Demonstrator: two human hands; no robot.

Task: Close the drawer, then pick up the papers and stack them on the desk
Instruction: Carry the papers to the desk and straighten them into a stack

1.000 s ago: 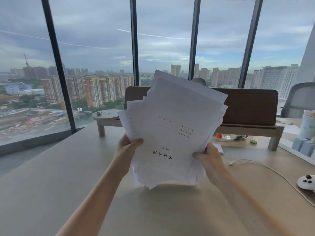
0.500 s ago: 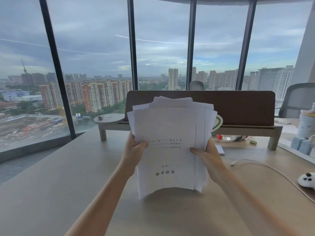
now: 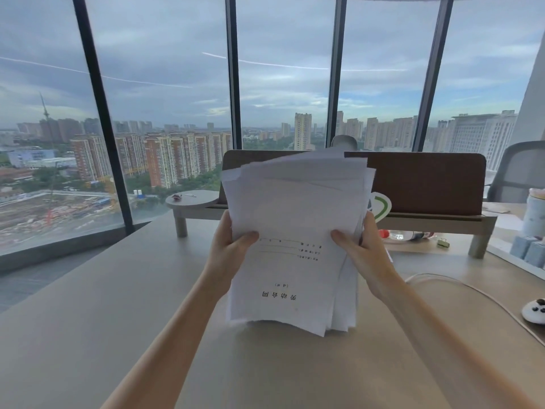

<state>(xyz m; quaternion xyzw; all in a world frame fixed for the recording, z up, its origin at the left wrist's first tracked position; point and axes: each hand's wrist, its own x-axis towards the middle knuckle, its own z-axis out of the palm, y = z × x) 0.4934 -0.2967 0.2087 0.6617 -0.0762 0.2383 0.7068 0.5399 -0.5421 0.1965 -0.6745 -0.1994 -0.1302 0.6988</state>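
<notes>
A thick sheaf of white papers (image 3: pixel 295 219) stands upright in front of me, its lower edge resting on or just above the pale desk (image 3: pixel 118 320). The top sheet carries printed lines and upside-down characters. My left hand (image 3: pixel 233 246) grips the sheaf's left edge, thumb on the front. On the opposite edge my right hand (image 3: pixel 359 249) holds it the same way. The sheets' upper edges are uneven and fanned. No drawer is in view.
A wooden monitor riser (image 3: pixel 427 219) with a brown back panel (image 3: pixel 427 178) stands behind the papers. A white cable (image 3: pixel 460 287) curves along the desk at the right, near a small panda-like figure (image 3: pixel 535 311). A white cup (image 3: pixel 535 214) and a grey chair (image 3: pixel 522 169) are far right.
The fanned, tilted sheaf has been squared up and turned upright between both hands, and its lower edge has come down toward the desk.
</notes>
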